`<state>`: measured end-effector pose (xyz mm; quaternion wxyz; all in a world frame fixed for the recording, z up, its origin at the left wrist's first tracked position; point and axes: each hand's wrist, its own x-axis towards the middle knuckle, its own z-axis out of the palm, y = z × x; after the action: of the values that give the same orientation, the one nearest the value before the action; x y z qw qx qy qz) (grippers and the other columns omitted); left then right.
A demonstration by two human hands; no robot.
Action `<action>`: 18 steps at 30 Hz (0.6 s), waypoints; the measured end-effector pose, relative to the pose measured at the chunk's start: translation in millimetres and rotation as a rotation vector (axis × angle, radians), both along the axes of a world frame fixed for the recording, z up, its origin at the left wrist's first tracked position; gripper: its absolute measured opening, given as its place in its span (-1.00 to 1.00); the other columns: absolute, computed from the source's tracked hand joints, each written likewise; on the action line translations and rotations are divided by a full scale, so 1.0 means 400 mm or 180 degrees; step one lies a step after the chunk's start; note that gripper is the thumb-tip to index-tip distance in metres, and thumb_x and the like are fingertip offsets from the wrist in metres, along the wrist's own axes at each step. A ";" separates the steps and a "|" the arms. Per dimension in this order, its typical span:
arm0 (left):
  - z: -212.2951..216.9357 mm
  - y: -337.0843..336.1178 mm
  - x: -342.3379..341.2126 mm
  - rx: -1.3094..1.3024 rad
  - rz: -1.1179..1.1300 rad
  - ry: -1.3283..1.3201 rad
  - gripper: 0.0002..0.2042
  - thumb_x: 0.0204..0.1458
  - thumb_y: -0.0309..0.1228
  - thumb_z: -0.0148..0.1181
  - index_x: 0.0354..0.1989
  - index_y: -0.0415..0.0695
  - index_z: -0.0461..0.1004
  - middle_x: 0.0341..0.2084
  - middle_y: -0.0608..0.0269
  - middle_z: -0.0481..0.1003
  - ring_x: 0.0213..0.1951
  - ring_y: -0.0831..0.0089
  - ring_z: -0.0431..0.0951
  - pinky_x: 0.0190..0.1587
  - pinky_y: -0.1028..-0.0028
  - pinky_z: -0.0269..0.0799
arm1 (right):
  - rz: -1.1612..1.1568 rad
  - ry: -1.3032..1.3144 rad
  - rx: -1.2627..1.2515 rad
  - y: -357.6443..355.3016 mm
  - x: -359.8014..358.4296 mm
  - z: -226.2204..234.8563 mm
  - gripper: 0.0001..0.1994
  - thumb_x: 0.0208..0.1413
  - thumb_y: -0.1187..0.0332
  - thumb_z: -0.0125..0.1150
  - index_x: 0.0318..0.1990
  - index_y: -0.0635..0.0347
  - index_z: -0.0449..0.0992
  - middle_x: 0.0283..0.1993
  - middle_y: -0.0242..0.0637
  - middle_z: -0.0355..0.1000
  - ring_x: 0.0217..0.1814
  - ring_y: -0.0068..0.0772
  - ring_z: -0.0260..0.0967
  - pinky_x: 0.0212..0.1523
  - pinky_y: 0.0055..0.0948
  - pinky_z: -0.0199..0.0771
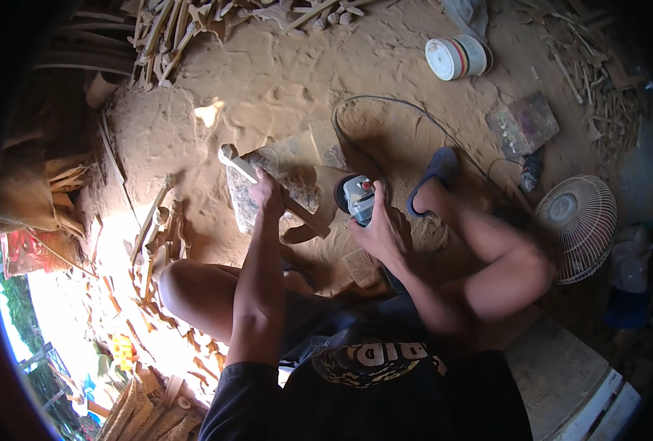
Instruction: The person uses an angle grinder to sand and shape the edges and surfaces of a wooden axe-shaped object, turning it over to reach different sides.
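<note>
Sandy floor [282, 110] is spreading all around me, and a rough, stone-like block [298, 184] is lying on it ahead of me. Well to the right of that block, a round caged fan [576, 229] is standing. Over the block, a long carved wooden piece [306, 215] is slanting; I cannot tell whether it is touching. My left hand [266, 192] is gripping its shaft near the middle. I am judging it stiff, dry and fairly light, with the shaped ends likeliest to chip, so the straight shaft is offering the safest hold. Just right of the block, my right hand [379, 234] is gripping an angle grinder [359, 203] by its body. That is probably weighing more and wanting to twist, so a full wrap is suiting it, fingers well off the disc.
</note>
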<state>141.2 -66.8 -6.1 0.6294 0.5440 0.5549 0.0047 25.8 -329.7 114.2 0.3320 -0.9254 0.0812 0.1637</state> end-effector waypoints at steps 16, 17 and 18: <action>-0.005 0.005 0.009 -0.0008 0.0136 -0.0005 -0.45 0.42 0.14 0.13 -0.35 -0.17 0.37 -0.64 0.22 0.34 -0.69 0.32 0.36 -0.69 0.33 0.34 | -0.0085 -0.0590 0.1403 -0.054 -0.050 -0.103 0.07 0.04 0.29 0.57 0.59 0.30 -0.07 0.26 0.29 0.46 0.29 0.23 0.52 0.32 -0.05 0.49; -0.004 0.007 0.011 -0.0003 0.0138 -0.0008 -0.45 0.42 0.14 0.13 -0.35 -0.17 0.37 -0.64 0.22 0.34 -0.69 0.32 0.36 -0.69 0.33 0.34 | -0.0071 -0.0509 0.1460 -0.048 -0.049 -0.102 0.07 0.05 0.28 0.57 0.59 0.31 -0.09 0.27 0.30 0.46 0.30 0.23 0.52 0.32 -0.04 0.49; -0.003 0.010 0.013 0.0014 0.0137 0.0010 -0.45 0.43 0.14 0.13 -0.34 -0.17 0.37 -0.64 0.22 0.34 -0.69 0.32 0.36 -0.69 0.33 0.34 | -0.0067 -0.0411 0.1499 -0.047 -0.050 -0.100 0.08 0.05 0.29 0.56 0.61 0.29 -0.10 0.27 0.30 0.46 0.30 0.22 0.52 0.32 -0.05 0.50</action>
<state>146.5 -62.9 -7.5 0.6270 0.5334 0.5675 0.0186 5.9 -348.4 74.2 0.5448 -0.8301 0.0290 0.1151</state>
